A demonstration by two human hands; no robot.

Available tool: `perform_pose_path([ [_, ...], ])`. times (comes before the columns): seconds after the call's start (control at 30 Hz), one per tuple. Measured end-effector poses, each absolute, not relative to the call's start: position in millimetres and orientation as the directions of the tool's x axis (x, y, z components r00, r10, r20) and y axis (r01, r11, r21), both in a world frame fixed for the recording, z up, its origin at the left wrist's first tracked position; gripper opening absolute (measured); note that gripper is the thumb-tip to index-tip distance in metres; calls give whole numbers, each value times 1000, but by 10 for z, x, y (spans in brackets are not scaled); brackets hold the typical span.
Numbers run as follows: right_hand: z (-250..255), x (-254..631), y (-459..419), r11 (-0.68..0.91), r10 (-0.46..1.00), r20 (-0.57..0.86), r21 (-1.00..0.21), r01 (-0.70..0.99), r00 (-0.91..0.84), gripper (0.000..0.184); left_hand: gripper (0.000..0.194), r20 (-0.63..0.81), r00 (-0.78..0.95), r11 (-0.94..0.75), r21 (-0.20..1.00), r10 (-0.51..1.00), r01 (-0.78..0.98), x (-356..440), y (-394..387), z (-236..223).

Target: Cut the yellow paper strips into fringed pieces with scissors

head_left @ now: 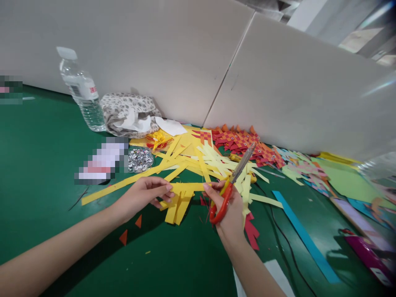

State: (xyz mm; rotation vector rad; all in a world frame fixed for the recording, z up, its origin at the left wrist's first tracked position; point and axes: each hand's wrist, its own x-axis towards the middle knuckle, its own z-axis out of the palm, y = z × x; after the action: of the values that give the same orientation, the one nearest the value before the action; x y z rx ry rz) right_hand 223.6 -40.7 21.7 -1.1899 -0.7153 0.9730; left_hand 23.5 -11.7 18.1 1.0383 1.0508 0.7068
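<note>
Between my two hands a yellow paper strip (189, 187) is stretched level above the table. My left hand (144, 193) pinches its left end between thumb and fingers. My right hand (231, 214) pinches the right end with thumb and fingertips. Scissors (228, 193) with red and yellow handles are also in my right hand, their blades pointing up and away to the right. Just below the held strip lie short yellow paper pieces (179, 208). Behind my hands is a loose heap of yellow strips (185, 160), with pale yellow strips (216, 161) at its right.
At the back left stand a water bottle (82, 90) and a patterned cloth pouch (130, 113). Near them is a tub of googly eyes (140, 160). Woven red-orange paper pieces (238, 140) lie along the partition (173, 53). A blue strip (305, 235) and dark cable (286, 239) lie right.
</note>
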Motion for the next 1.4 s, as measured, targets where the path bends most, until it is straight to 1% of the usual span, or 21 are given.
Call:
perform_pose_path([
  [0.33,199,2245,-405,84,902,-26,-969,-235,431,36,23,-337,363,361,932,869,0,219,-104,141],
  [0.97,220,2245,-410,78,896,-33,-970,-232,442,36,25,-332,344,335,941,878,52,221,-106,148],
  [1.13,201,2246,-408,65,898,-50,-967,-245,436,36,26,-290,334,266,957,897,116,228,-104,141],
  [1.3,194,2245,-402,20,899,-77,-976,-215,432,34,28,-178,314,130,977,933,167,218,-121,138],
  [1.4,189,2247,-401,-6,905,-85,-983,-186,418,34,28,-144,300,94,980,943,173,221,-117,152],
])
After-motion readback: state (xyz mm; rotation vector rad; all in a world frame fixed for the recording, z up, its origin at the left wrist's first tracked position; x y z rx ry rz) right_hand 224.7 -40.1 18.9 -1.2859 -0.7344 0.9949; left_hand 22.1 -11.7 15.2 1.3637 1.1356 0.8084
